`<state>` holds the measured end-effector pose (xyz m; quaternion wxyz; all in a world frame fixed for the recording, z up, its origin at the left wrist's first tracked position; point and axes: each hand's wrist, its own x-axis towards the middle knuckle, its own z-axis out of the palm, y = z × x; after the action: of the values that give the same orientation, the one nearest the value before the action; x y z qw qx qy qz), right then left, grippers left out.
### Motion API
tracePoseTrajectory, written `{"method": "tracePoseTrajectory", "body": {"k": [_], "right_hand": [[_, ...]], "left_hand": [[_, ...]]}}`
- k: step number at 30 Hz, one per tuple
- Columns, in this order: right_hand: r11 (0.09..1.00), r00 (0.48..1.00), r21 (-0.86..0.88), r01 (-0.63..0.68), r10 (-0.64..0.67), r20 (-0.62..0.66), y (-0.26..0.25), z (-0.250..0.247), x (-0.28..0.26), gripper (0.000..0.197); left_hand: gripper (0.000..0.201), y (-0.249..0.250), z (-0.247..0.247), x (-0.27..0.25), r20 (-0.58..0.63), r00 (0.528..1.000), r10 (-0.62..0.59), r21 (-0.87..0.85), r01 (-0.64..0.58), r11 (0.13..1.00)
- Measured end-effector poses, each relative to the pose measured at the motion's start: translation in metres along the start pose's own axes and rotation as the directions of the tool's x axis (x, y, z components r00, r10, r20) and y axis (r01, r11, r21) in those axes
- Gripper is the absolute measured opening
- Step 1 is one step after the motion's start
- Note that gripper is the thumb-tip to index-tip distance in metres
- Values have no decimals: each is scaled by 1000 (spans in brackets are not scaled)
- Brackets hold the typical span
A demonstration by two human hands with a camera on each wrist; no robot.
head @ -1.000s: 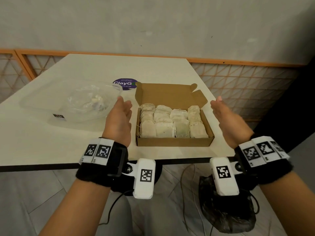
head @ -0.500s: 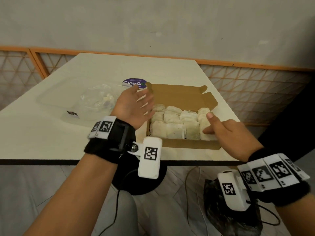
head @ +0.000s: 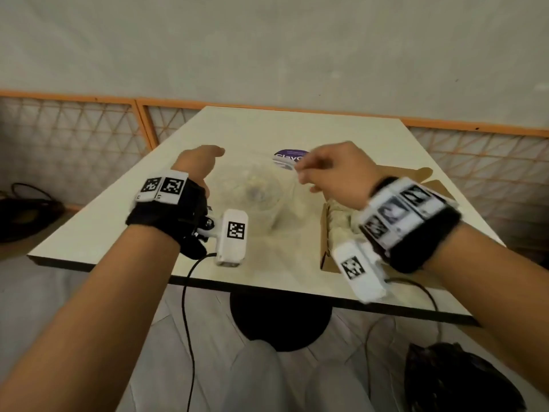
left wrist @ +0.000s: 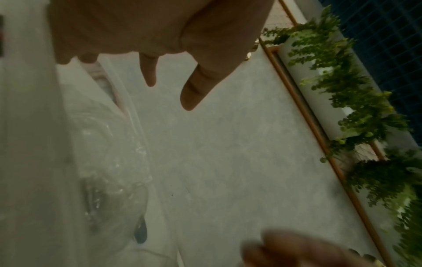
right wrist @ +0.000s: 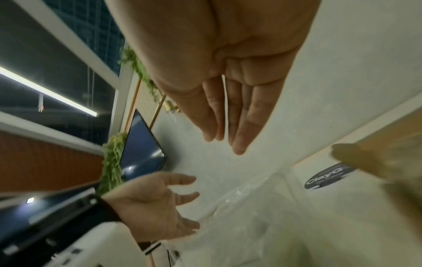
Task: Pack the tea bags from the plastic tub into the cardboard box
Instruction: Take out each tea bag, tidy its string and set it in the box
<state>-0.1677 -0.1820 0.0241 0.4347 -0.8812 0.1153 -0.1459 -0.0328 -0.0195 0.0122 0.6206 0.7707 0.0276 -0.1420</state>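
A clear plastic tub (head: pixel 255 194) stands mid-table, its contents a pale blur. My left hand (head: pixel 208 156) hovers at its left side, fingers relaxed and holding nothing. My right hand (head: pixel 309 173) is above the tub's right rim, fingers straight and empty, as the right wrist view shows (right wrist: pixel 228 137). The cardboard box (head: pixel 326 257) lies to the right, largely hidden by my right wrist. Tea bags (head: pixel 341 221) show inside it, blurred. In the left wrist view the tub (left wrist: pixel 109 162) is beside my open left hand (left wrist: pixel 169 94).
A purple round sticker (head: pixel 289 157) lies on the table (head: pixel 341 135) behind the tub. An orange lattice rail (head: pixel 89 126) runs behind the table. A black bag (head: pixel 460 379) and cables lie on the floor, by the black table base (head: pixel 279 319).
Both hands moved left, from the cardboard box to either side of the plastic tub. My right hand left the tea bags in the box. The head view swung left too.
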Motion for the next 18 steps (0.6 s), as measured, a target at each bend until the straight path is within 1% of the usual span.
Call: {"method": "tracePoseTrajectory", "body": {"k": [1,2,3,4,5,6,7,9,10,11,12,14,15,16,17,18], "right_hand": [[999,999,-26,35,-35,20,-6,13,16,11],[994,997,-90,63,-58,49,-11,24,31,15],[976,995,-204,74,-60,77,-15,34,42,20],[937,994,-344,67,-34,101,-17,43,52,28],[881,993,-472,40,18,119,-17,50,61,37],[825,989,-565,14,71,128,-16,55,68,45],[783,985,-622,-3,111,134,-13,60,73,49],[719,976,-695,-1,154,157,-8,66,82,44],[704,973,-710,1,163,162,-6,67,85,39],[719,976,-695,0,153,158,-3,68,86,37],[769,979,-638,-16,141,147,1,66,88,39],[911,987,-410,-51,109,118,8,61,88,42],[954,994,-296,-45,72,83,11,57,87,38],[973,998,-228,-31,42,44,11,54,88,31],[974,999,-226,-6,13,29,12,51,87,24],[956,998,-293,31,-15,56,9,48,86,16]], "left_hand": [[54,1,2,2,21,1000,-15,33,14,999],[55,2,4,7,44,998,-34,63,31,998],[54,3,5,9,61,996,-60,89,55,995],[49,1,4,15,73,994,-76,109,68,992],[41,-1,4,20,80,992,-93,123,83,989],[33,-4,4,25,88,991,-105,145,91,985],[28,-6,4,30,94,989,-111,156,96,983],[18,-7,6,34,107,988,-110,185,89,979],[18,-6,8,35,133,984,-115,195,88,977],[25,-6,9,33,173,977,-128,202,92,975],[37,-5,10,32,217,965,-148,221,99,970],[55,-6,9,33,245,958,-147,260,81,962],[57,-6,8,34,221,968,-118,264,57,963],[54,-7,5,37,184,980,-76,249,28,968],[49,-7,3,38,153,988,-33,227,-2,974],[45,-8,0,42,113,994,-1,204,-22,979]]}}
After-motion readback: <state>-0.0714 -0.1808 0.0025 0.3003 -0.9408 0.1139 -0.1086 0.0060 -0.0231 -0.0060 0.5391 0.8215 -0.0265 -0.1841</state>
